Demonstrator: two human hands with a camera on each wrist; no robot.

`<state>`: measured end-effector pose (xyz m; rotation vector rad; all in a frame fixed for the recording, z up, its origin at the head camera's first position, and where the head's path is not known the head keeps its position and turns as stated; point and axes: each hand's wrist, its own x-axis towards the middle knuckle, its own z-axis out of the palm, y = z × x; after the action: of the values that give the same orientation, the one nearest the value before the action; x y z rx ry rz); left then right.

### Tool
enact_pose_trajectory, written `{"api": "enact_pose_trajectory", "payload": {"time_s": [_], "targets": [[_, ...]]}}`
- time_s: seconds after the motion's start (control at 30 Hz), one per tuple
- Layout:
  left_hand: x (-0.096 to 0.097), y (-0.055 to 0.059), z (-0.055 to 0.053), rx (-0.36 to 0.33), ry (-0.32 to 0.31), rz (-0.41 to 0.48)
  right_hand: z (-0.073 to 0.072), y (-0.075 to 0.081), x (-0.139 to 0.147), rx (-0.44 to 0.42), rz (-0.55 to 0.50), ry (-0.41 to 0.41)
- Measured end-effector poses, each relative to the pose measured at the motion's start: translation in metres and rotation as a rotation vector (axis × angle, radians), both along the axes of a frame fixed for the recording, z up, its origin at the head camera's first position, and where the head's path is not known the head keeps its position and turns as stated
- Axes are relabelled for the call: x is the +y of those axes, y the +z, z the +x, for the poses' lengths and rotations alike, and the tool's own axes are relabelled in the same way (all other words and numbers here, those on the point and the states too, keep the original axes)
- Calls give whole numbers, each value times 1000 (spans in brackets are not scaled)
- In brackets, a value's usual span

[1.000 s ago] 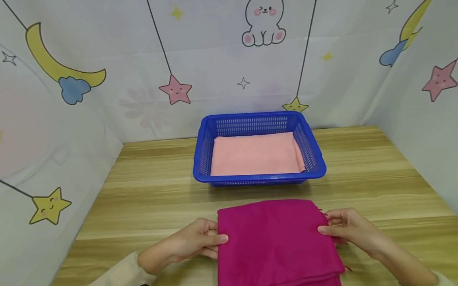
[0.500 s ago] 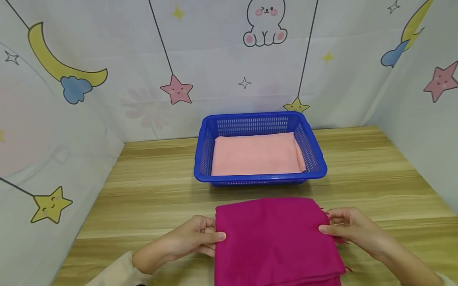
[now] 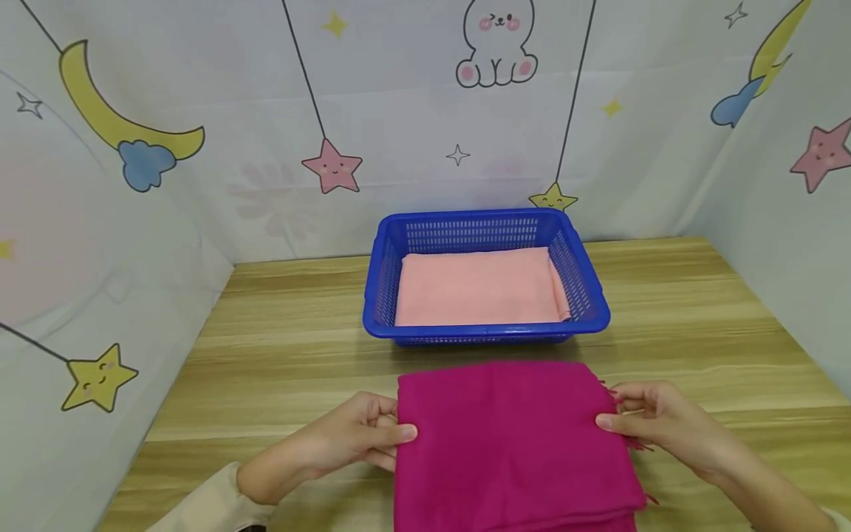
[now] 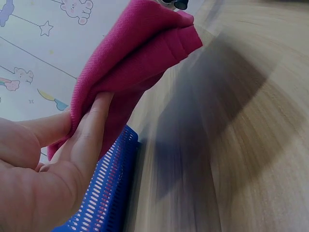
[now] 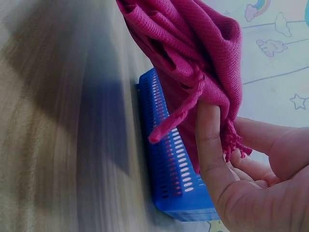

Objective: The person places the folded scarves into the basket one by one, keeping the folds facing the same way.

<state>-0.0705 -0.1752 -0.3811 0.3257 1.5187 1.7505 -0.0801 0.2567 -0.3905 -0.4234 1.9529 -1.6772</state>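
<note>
A folded magenta scarf (image 3: 512, 443) with twisted fringe on its right edge is held up between both hands, above the table. My left hand (image 3: 352, 436) pinches its left edge, thumb on top and fingers beneath. On the fringed right edge, my right hand (image 3: 665, 425) grips the same way. Both wrist views show the layers of the scarf (image 4: 130, 58) lifted off the wood, with a shadow below. Beyond the scarf stands a blue plastic basket (image 3: 488, 330), and a folded pale pink cloth (image 3: 479, 288) lies flat inside it.
The wood-grained table (image 3: 279, 332) extends to both sides of the basket. White fabric walls (image 3: 399, 111) printed with stars, moons and a bear enclose it at the back, left and right.
Both hands have raised the scarf slightly and moved it a little toward the basket. The left hand has shifted slightly left. The basket and pink cloth stay put as the view shifts slightly.
</note>
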Motion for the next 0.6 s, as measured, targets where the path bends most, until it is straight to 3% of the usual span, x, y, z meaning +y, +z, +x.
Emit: {"api": "enact_pose_trajectory", "payload": {"time_s": [0.6], "targets": [[-1,17,-4,37,15,-44,-3,14,1,20,4,-14]]}}
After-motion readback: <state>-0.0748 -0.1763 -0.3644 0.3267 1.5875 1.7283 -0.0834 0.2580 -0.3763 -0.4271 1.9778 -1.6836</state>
